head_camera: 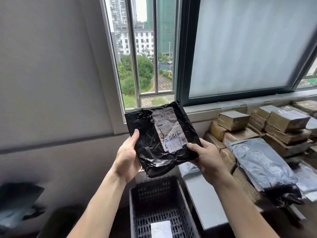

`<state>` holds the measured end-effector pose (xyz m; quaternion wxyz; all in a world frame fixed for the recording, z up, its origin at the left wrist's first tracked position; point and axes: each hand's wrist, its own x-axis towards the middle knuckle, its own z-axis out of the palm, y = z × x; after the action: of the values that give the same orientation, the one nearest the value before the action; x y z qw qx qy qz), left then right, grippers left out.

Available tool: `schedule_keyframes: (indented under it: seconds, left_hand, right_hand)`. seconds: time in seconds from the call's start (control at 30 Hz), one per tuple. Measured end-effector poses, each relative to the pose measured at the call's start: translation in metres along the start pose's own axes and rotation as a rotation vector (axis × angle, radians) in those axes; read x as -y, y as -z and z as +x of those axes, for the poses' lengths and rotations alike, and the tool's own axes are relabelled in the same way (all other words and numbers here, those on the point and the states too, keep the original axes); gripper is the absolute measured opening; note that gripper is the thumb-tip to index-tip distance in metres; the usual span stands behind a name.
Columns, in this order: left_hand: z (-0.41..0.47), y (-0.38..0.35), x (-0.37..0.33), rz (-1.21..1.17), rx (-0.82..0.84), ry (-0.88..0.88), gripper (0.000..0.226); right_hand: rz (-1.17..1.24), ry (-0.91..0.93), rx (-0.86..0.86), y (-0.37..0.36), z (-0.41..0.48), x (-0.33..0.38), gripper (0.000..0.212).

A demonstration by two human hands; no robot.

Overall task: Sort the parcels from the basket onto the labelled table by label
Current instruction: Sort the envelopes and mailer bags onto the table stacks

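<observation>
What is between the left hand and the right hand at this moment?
In the head view, the black parcel fills that gap: the left hand grips its left edge and the right hand its right edge.

The parcel (154,152) is held between the left hand (127,157) and the right hand (207,160), above the basket (137,212), in which one flat packet (161,229) lies. Right of the basket is the tabletop (204,200), with stacked boxes (283,127) at the back below the window (145,57) and a bagged parcel (260,162) before them.
</observation>
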<state>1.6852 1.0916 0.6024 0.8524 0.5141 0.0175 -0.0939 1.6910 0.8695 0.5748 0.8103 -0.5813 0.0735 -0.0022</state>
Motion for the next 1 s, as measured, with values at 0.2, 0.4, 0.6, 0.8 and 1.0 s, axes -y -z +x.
schedule_keyframes:
  seconds: [0.2,0.4,0.6,0.8,1.0]
  left_hand:
    - [-0.003,0.016,0.000,-0.036,-0.003,0.036,0.054]
    - [-0.011,0.035,0.015,-0.061,-0.022,0.102,0.052]
    - [-0.021,0.038,0.066,-0.037,-0.018,0.271,0.045]
    - [-0.029,-0.010,0.137,0.100,0.046,0.406,0.047]
    - [-0.026,-0.109,0.198,0.298,0.133,0.338,0.027]
  right_hand:
    - [-0.028,-0.016,-0.016,-0.006,-0.013,-0.010,0.014]
    - [-0.028,-0.048,-0.025,-0.006,-0.041,-0.033,0.012]
    - [-0.087,-0.079,-0.232,0.017,-0.079,-0.074,0.015]
    - [-0.175,-0.089,-0.394,0.104,-0.108,-0.088,0.016]
    - [-0.124,-0.087,-0.460,0.222,-0.116,-0.066,0.019]
